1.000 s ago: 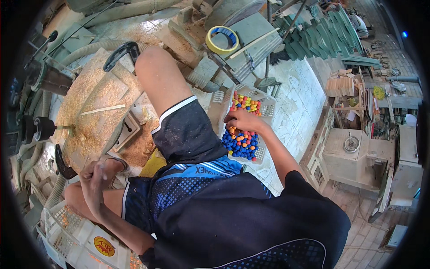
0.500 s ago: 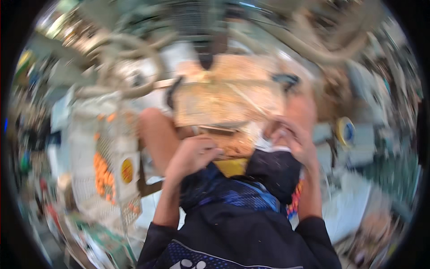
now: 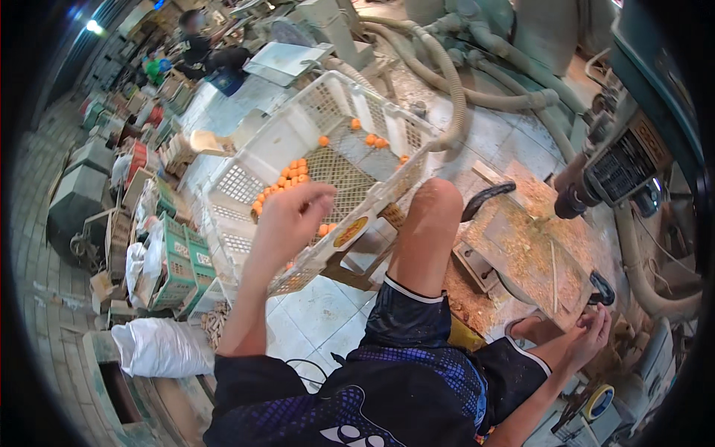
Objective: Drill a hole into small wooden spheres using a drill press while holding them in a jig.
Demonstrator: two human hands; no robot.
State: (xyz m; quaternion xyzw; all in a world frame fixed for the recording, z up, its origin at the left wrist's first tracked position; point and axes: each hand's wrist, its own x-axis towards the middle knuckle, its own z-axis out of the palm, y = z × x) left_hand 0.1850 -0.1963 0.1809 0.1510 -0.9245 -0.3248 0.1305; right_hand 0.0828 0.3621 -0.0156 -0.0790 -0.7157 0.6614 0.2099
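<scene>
My left hand [image 3: 292, 216] reaches over a white plastic crate [image 3: 249, 167], its fingers bent together. Whatever they might hold is hidden. Below and beyond it, small round orange pieces [image 3: 296, 170] lie heaped in the crate, with a few scattered toward the far side. By my right knee, my right hand [image 3: 585, 339] has its fingers drawn together near a black clamp [image 3: 600, 289]; I cannot make out anything in them. Wood shavings cover the work board [image 3: 514, 249], where a thin wooden stick [image 3: 554, 276] lies. Above the board hangs the chuck of a drill press [image 3: 572, 200].
A second black clamp [image 3: 488, 200] grips the board's left side. Ribbed hoses [image 3: 447, 74] run across the tiled floor behind. Green crates [image 3: 179, 261] and a white sack [image 3: 160, 348] stand at the left. A roll of tape [image 3: 599, 402] sits at lower right. Another person [image 3: 199, 46] sits far back.
The view has swung left and is sharper. My left hand has moved from near my lap out over the white crate. My right hand remains on the right side, by the board's edge.
</scene>
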